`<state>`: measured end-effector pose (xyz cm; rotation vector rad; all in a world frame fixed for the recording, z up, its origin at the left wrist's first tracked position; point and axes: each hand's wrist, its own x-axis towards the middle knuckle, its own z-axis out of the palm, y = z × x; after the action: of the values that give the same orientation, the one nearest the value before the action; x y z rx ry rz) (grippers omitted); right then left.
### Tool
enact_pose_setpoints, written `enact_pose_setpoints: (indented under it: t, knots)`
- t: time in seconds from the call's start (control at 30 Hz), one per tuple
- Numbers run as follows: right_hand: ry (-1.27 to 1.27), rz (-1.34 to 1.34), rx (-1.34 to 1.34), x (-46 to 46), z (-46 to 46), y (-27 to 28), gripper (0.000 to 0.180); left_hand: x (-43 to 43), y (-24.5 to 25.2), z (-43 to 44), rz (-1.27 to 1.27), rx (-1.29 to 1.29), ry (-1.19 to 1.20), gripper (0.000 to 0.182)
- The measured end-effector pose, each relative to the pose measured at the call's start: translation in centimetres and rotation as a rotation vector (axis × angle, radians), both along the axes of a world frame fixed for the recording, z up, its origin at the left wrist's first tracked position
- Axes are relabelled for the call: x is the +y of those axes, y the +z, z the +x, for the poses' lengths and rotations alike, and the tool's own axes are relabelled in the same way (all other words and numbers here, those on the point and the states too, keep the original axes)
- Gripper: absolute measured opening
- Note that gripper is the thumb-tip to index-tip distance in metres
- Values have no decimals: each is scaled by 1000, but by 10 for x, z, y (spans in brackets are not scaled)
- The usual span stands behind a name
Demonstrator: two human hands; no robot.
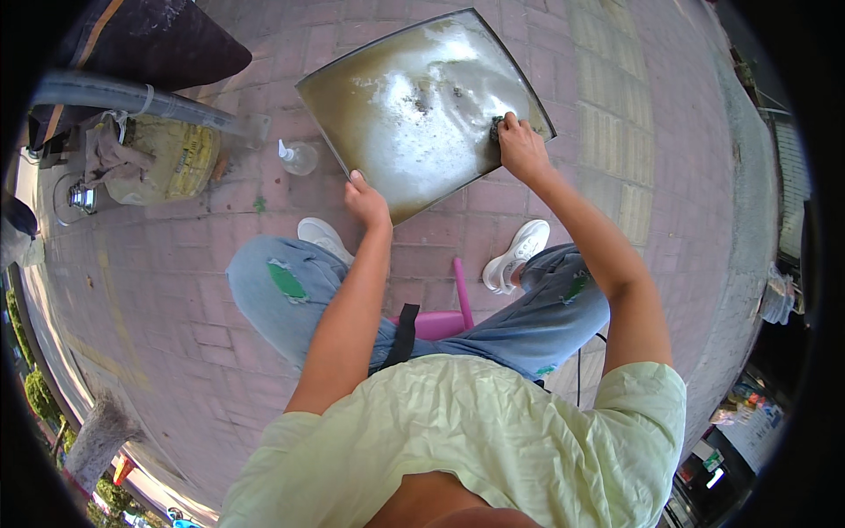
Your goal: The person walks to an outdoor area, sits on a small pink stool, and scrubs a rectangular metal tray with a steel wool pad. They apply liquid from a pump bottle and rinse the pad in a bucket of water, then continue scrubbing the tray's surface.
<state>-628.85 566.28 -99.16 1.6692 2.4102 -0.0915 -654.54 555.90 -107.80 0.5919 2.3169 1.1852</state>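
A large square metal panel (429,112), shiny in the middle and stained brown towards its left and lower edges, lies tilted in front of my feet. My left hand (366,199) grips its near left edge, with the thumb on top. Near the panel's right corner, my right hand (521,146) presses a dark scouring pad (495,128) against the surface; the fingers partly cover the pad. To the left of the panel, a clear pump bottle (301,158) with a white top stands on the paving.
At the left are a yellowish bucket (191,158) with a rag (112,155) on it, a grey pipe (178,109) and a dark cover (171,46). A pink plastic stool (439,325) is beneath me. My white shoes (521,249) rest on brick paving. A tree trunk (102,429) stands lower left.
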Motion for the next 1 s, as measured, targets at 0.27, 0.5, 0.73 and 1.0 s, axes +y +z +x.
enact_pose_setpoints:
  t: [0.27,0.5,0.73,1.0]
  knots:
    - [16,72,197,121,-61,-10,30,-4,-1,-1,-27,78,-45,51]
    - [594,-25,260,104,-122,-1,18,-3,-5,-3,-23,43,-44,50]
    - [556,76,211,99,-135,8,19,-3,-7,0,-36,53,-23,49]
    - [367,59,414,58,-100,20,26,-6,-7,-12,287,-481,-89,35]
